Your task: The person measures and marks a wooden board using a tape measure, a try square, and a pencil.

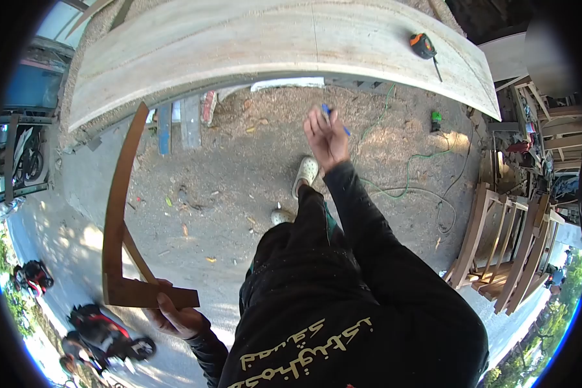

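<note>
Down at the lower left, my left hand (176, 318) is closed around the short arm of a wooden try square (114, 213). Its long blade points up toward the board, and a thin diagonal brace joins the two arms. My right hand (328, 137) is out in front of my body, fingers closed on a blue pen (326, 108). Beyond both hands lies a long pale wooden board (239, 45), with a thin line across its width near the middle. An orange and black tape measure (423, 46) rests on the board's right part, apart from my hands.
Offcuts (191, 123) lean under the board's near edge. A green cord (407, 174) snakes over the dusty ground, near a small green and black object (436, 121). Wooden frames (507, 246) stand at right. Motorbikes (107, 333) are parked at lower left.
</note>
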Tool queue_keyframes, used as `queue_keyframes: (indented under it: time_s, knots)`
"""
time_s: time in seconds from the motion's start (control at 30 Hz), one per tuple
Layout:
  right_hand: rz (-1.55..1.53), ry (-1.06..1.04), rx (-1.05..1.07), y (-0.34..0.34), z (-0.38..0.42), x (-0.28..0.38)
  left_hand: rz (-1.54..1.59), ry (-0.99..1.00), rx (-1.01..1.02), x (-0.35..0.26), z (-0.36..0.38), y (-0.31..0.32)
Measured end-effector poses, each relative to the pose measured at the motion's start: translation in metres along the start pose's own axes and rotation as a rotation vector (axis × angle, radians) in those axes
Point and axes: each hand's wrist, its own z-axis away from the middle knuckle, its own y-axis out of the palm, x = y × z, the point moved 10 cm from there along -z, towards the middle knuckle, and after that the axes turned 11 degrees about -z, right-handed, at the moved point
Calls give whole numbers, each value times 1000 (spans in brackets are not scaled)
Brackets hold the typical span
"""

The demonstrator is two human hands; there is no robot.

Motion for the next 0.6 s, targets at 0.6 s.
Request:
queue_keyframes:
  time_s: [0.6]
  knots:
    - [1380,-677,131,211,36,226,-268,825,3,-156,-76,202]
